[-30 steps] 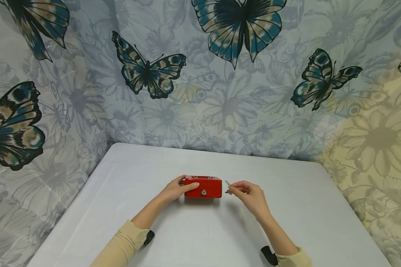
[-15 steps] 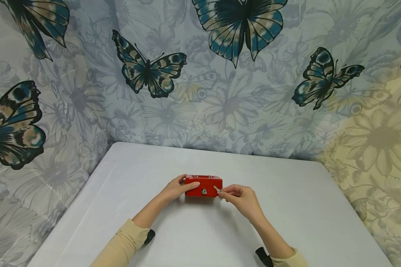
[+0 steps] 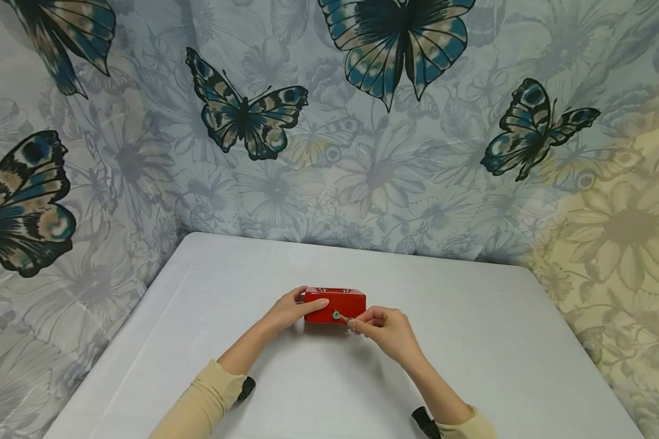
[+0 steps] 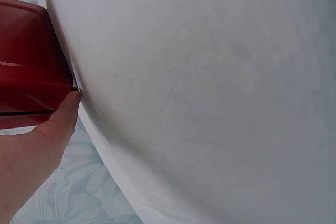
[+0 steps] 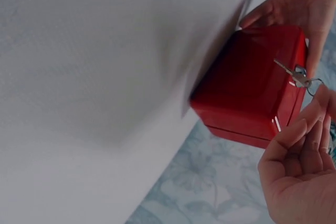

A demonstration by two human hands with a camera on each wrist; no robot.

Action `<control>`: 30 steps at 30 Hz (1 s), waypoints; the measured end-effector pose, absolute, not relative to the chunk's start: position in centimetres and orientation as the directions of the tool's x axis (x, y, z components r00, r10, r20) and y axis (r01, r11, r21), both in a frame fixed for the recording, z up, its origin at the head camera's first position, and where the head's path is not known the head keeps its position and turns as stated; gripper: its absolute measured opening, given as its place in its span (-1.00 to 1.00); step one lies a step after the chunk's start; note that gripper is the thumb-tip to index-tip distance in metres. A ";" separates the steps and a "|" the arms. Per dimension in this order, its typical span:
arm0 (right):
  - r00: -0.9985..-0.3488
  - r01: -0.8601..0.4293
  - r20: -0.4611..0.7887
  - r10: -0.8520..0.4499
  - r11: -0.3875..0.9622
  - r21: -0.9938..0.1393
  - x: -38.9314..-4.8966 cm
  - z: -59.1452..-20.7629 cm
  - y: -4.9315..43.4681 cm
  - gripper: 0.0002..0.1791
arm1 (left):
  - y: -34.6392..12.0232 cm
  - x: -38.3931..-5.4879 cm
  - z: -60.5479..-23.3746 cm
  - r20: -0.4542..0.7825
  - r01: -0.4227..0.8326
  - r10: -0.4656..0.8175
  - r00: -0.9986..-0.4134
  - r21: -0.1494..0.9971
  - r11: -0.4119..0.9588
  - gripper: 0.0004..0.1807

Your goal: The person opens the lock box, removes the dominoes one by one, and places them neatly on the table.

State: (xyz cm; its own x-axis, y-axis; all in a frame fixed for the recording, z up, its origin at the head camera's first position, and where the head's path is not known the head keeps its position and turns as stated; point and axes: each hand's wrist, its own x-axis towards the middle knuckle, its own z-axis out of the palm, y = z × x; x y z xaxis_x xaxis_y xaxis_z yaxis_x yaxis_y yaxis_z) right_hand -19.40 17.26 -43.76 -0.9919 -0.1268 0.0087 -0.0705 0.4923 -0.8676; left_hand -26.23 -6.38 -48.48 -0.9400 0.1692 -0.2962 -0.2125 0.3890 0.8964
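A small red cash box [image 3: 352, 300] with a carry handle on its lid sits on the table, its round silver lock [image 3: 336, 314] facing me. My left hand [image 3: 285, 313] holds its left end, thumb across the front and fingers behind; in the left wrist view the left hand [image 4: 39, 148] is at the box's [image 4: 26, 61] edge. My right hand [image 3: 388, 332] pinches a small key [image 3: 343, 317], whose tip is right at the lock. Keys [image 5: 299, 79] on a wire ring show by the lock in the right wrist view, near the right hand's [image 5: 299, 174] fingertips.
The white-covered table [image 3: 241, 274] extends around the box on all sides. Behind it hangs a floral cloth backdrop [image 3: 373, 183] with large butterflies. Black straps with cameras [image 3: 425, 422] sit at both wrists, by beige sleeves [image 3: 200, 399].
My right hand has moved left with the key, from beside the box's right end to the lock on its front. The left hand and the box have stayed in place.
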 end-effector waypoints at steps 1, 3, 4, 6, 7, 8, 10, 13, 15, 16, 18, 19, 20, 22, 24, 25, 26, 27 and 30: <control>-0.992 -0.073 0.009 -0.129 0.500 -0.863 -19.4 -43.8 17.2 -0.81 | -6.4 -26.2 -48.5 -0.298 -0.215 0.169 -0.939 0.896 0.390 0.13; -0.991 -0.078 0.013 -0.130 0.515 -0.854 -19.4 -43.9 17.1 -0.81 | -6.4 -26.3 -48.5 -0.295 -0.211 0.170 -0.940 0.896 0.391 0.13; -0.992 -0.081 0.016 -0.129 0.521 -0.849 -19.5 -44.0 17.1 -0.81 | -6.4 -26.3 -48.4 -0.296 -0.211 0.169 -0.940 0.895 0.392 0.13; -0.992 -0.089 0.026 -0.126 0.533 -0.842 -19.5 -44.1 17.0 -0.80 | -6.5 -26.2 -48.4 -0.292 -0.206 0.171 -0.941 0.895 0.396 0.12; -0.992 -0.095 0.032 -0.124 0.539 -0.837 -19.6 -44.2 17.0 -0.79 | -6.5 -26.2 -48.4 -0.292 -0.206 0.170 -0.941 0.894 0.397 0.12; -0.992 -0.100 0.038 -0.123 0.543 -0.834 -19.6 -44.2 16.9 -0.78 | -6.5 -26.2 -48.4 -0.290 -0.203 0.171 -0.942 0.895 0.397 0.11; -0.991 -0.112 0.051 -0.124 0.552 -0.826 -19.7 -44.3 16.8 -0.77 | -6.5 -26.2 -48.3 -0.288 -0.201 0.173 -0.942 0.895 0.397 0.11; -0.989 -0.128 0.066 -0.130 0.562 -0.817 -19.7 -44.3 16.5 -0.77 | -6.5 -26.2 -48.4 -0.291 -0.204 0.175 -0.941 0.896 0.394 0.12; -0.988 -0.138 0.075 -0.134 0.567 -0.812 -19.7 -44.3 16.4 -0.76 | -6.5 -26.2 -48.5 -0.289 -0.201 0.180 -0.940 0.897 0.393 0.11; -0.988 -0.141 0.077 -0.135 0.569 -0.811 -19.7 -44.3 16.3 -0.77 | -6.6 -26.2 -48.5 -0.290 -0.201 0.181 -0.940 0.898 0.392 0.12; -0.988 -0.144 0.079 -0.136 0.573 -0.807 -19.6 -44.3 16.2 -0.77 | -6.6 -26.2 -48.6 -0.288 -0.198 0.185 -0.940 0.899 0.391 0.12; -0.987 -0.146 0.080 -0.139 0.572 -0.807 -19.6 -44.3 16.1 -0.77 | -6.6 -26.2 -48.6 -0.285 -0.195 0.188 -0.940 0.900 0.391 0.12; -0.987 -0.147 0.079 -0.141 0.574 -0.806 -19.6 -44.2 16.0 -0.77 | -6.6 -26.2 -48.6 -0.285 -0.195 0.189 -0.940 0.900 0.390 0.12; -0.986 -0.149 0.078 -0.146 0.573 -0.806 -19.6 -44.2 15.9 -0.78 | -6.6 -26.2 -48.6 -0.287 -0.198 0.190 -0.939 0.901 0.386 0.13; -0.985 -0.157 0.083 -0.153 0.573 -0.805 -19.6 -44.2 15.8 -0.78 | -6.6 -26.2 -48.5 -0.287 -0.199 0.191 -0.939 0.903 0.380 0.13; -0.984 -0.161 0.086 -0.157 0.572 -0.804 -19.7 -44.1 15.7 -0.77 | -6.6 -26.2 -48.5 -0.287 -0.200 0.191 -0.939 0.904 0.377 0.13; -0.983 -0.165 0.088 -0.159 0.572 -0.804 -19.7 -44.1 15.7 -0.77 | -6.6 -26.2 -48.5 -0.288 -0.202 0.191 -0.938 0.905 0.373 0.13; -0.983 -0.168 0.091 -0.162 0.568 -0.806 -19.7 -44.1 15.6 -0.77 | -6.6 -26.2 -48.4 -0.288 -0.203 0.191 -0.938 0.907 0.370 0.14; -0.981 -0.175 0.095 -0.169 0.557 -0.812 -19.8 -44.0 15.4 -0.77 | -6.6 -26.1 -48.3 -0.285 -0.201 0.191 -0.939 0.908 0.367 0.13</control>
State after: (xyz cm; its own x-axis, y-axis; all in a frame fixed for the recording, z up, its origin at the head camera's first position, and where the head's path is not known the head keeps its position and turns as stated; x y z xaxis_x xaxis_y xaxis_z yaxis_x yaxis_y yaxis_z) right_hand -19.84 15.41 -44.03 -0.9810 -0.1694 0.0949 -0.1748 0.5574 -0.8116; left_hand -26.14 -6.57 -48.33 -0.9394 0.1909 -0.2846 -0.2007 0.3668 0.9084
